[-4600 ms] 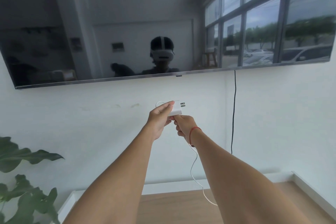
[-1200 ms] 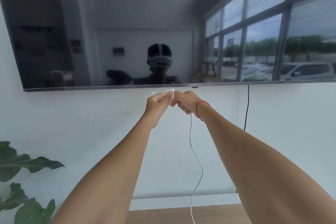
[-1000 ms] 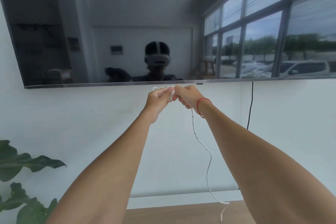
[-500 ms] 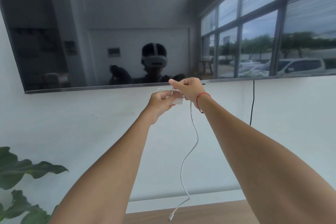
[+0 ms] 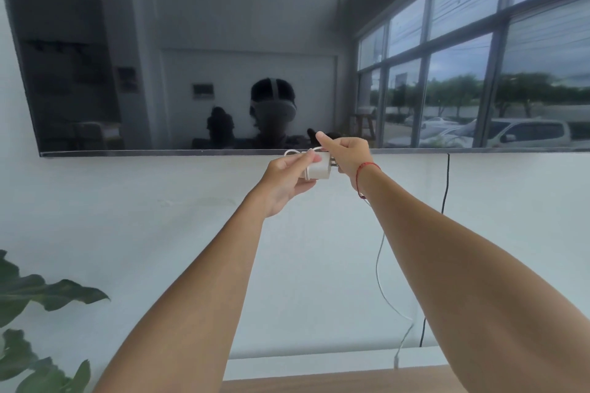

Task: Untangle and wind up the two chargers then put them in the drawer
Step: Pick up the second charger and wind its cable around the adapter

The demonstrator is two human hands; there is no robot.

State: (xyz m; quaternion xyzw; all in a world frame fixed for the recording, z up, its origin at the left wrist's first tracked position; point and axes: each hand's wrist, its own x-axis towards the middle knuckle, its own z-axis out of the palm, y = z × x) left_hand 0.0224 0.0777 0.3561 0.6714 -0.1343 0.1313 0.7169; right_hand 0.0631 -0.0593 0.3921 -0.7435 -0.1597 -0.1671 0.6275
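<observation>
The white charger (image 5: 319,169) is held up in the air in front of the wall (image 5: 127,217), just below the lower edge of the TV (image 5: 191,41). The left hand (image 5: 284,180) grips its body, fingers curled round it, with its 2 prongs pointing toward the right hand (image 5: 349,155). The right hand touches the charger's top edge, thumb and forefinger pinched on the thin white cable (image 5: 380,268). A small loop of cable sticks out above the left hand; the rest passes behind the right forearm and hangs loose, its plug end dangling just above the wooden counter (image 5: 319,384). A red bracelet (image 5: 364,169) circles the right wrist. A black cord (image 5: 445,188) runs down the wall from the TV, and plant (image 5: 38,293) leaves show at the far left.
</observation>
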